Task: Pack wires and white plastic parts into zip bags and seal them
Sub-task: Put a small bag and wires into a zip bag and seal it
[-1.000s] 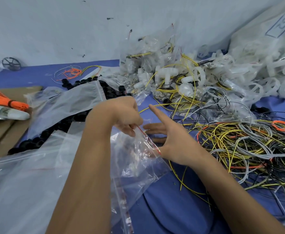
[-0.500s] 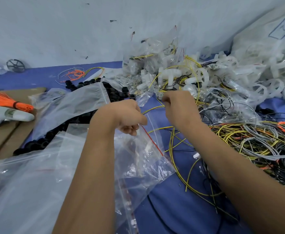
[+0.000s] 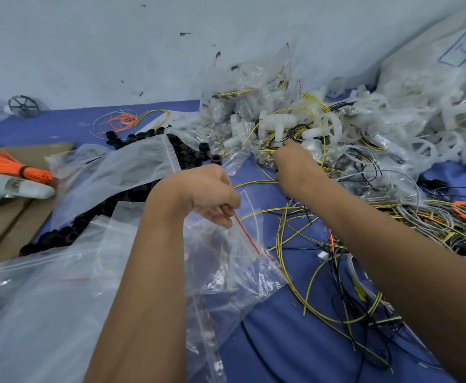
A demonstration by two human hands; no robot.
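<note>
My left hand [image 3: 207, 192] pinches the red-striped mouth of a clear zip bag [image 3: 231, 266] and holds it up over the blue surface. My right hand [image 3: 295, 164] reaches far forward into the heap of white plastic parts [image 3: 278, 128] and yellow-black wires [image 3: 298, 230]; its fingers are buried in the heap, so I cannot tell what they hold. Loose yellow wires trail from under the right forearm toward the bag.
A stack of empty zip bags [image 3: 32, 299] lies at the lower left. Black rings [image 3: 60, 236] spill from another bag. A tangle of grey, yellow and orange wires [image 3: 433, 225] fills the right. White wheels [image 3: 447, 145] pile at the back right. Cardboard [image 3: 2, 225] with a controller sits left.
My right hand left the bag mouth and moved forward into the heap of white parts and wires. My left hand kept hold of the bag.
</note>
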